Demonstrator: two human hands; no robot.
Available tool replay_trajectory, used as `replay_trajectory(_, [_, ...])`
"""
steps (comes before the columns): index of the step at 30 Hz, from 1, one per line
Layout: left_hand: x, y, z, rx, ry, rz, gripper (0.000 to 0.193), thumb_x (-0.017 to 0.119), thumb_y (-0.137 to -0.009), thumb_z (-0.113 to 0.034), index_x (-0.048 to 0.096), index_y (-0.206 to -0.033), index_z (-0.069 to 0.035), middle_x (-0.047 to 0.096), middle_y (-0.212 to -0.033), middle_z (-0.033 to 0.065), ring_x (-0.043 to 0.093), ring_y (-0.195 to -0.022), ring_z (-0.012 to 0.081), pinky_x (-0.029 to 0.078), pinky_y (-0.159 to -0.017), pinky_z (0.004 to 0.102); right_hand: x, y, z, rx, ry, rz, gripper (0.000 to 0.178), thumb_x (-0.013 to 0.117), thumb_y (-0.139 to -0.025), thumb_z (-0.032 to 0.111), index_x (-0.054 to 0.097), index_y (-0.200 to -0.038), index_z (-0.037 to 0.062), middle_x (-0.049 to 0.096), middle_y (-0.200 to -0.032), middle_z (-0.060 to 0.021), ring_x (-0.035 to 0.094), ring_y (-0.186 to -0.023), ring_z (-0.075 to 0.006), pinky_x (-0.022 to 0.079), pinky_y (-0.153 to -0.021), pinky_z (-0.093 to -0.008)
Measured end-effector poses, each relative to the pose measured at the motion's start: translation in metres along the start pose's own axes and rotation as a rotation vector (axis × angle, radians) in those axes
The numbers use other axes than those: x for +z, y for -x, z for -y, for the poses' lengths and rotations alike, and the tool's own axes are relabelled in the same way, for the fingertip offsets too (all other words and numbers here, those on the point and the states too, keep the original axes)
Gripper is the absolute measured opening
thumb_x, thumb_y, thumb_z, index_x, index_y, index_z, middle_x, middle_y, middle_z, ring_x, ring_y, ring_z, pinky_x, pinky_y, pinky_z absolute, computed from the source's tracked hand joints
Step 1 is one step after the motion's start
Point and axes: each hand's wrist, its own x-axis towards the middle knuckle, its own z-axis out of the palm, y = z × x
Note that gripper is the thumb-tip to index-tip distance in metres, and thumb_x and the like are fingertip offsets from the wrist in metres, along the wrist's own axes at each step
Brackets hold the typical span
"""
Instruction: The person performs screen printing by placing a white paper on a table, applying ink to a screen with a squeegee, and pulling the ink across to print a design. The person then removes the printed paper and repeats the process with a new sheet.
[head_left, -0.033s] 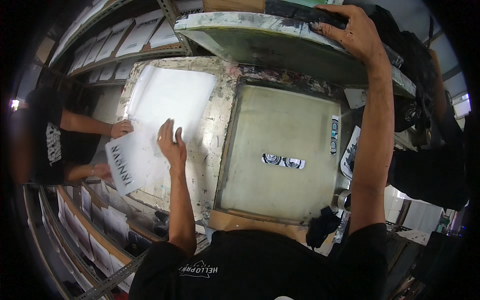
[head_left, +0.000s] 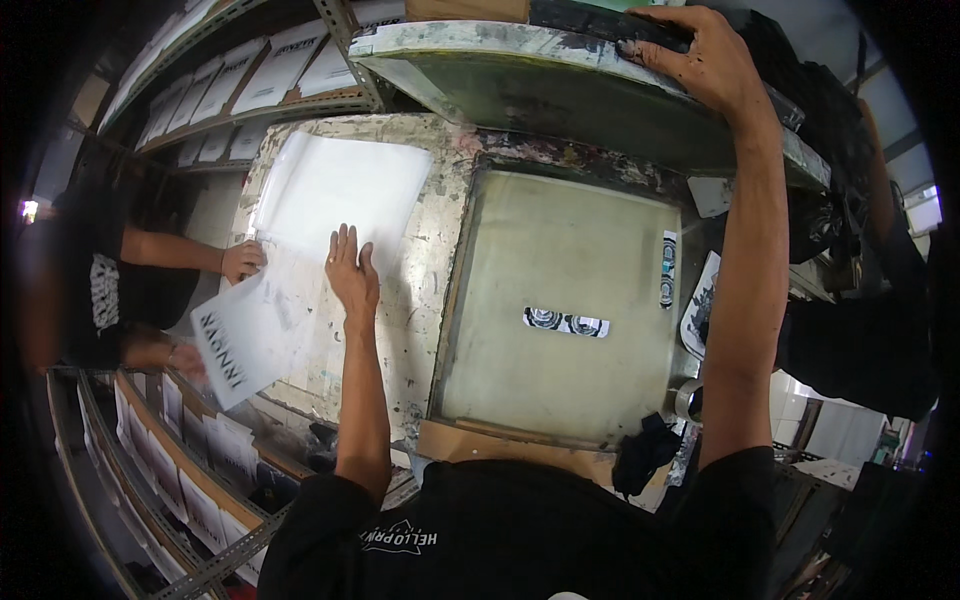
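Observation:
My left hand (head_left: 352, 275) is over the lower right part of the stack of white, translucent sheets (head_left: 345, 185), fingers stretched out and holding nothing. Raised at a tilt at the far side is a paint-smeared screen printing frame (head_left: 480, 45); its upper edge is wrapped by my right hand (head_left: 705, 65), the thumb on the near face and the fingers partly hidden behind. Left of my left hand, a co-worker's hands hold a sheet (head_left: 250, 340) with black lettering. Below the frame lies a flat printing bed (head_left: 560, 250) bearing two patterned strips (head_left: 567, 322).
Shelves with printed sheets stand at the far left (head_left: 240, 75), and a rack of sheets (head_left: 190, 440) at the near left. A black cloth (head_left: 645, 455) and a tape roll (head_left: 688, 400) sit by the bed's near right corner. Another person in dark clothing is at the right.
The co-worker's lettered sheet has moved left and toward the near side, away from my left hand. My left hand has shifted slightly right. My right hand stays on the frame.

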Motion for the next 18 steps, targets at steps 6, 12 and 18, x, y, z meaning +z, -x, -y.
replay_trajectory(6, [0.056,0.004,0.042,-0.194,0.23,0.057,0.025,0.072,-0.086,-0.012,0.076,-0.109,-0.001,0.071,-0.123,0.0171,0.061,-0.125,0.0398,0.04,-0.113,0.0458,-0.001,-0.008,-0.005,0.011,0.073,-0.023,0.053,0.086,-0.073,0.037,0.075,-0.11,0.0005,0.074,-0.107,-0.0238,0.072,-0.099,-0.0354,0.056,-0.086,-0.0393])
replay_trajectory(12, [0.044,-0.019,0.027,-0.231,0.213,-0.036,0.012,0.075,-0.083,-0.007,0.077,-0.093,-0.002,0.077,-0.099,0.0169,0.07,-0.109,0.0364,0.048,-0.105,0.0428,-0.001,-0.008,-0.01,0.015,0.067,-0.044,0.054,0.086,-0.072,0.038,0.076,-0.108,0.0,0.074,-0.105,-0.0242,0.072,-0.097,-0.0355,0.056,-0.087,-0.0391])
replay_trajectory(18, [0.02,-0.03,-0.029,-0.137,0.594,0.162,0.008,0.07,-0.084,0.003,0.074,-0.09,-0.001,0.075,-0.111,0.0157,0.069,-0.112,0.0368,0.049,-0.103,0.036,0.002,-0.01,-0.017,-0.004,0.035,-0.037,0.054,0.087,-0.071,0.038,0.076,-0.107,-0.0004,0.074,-0.104,-0.0242,0.072,-0.096,-0.035,0.056,-0.087,-0.0384])
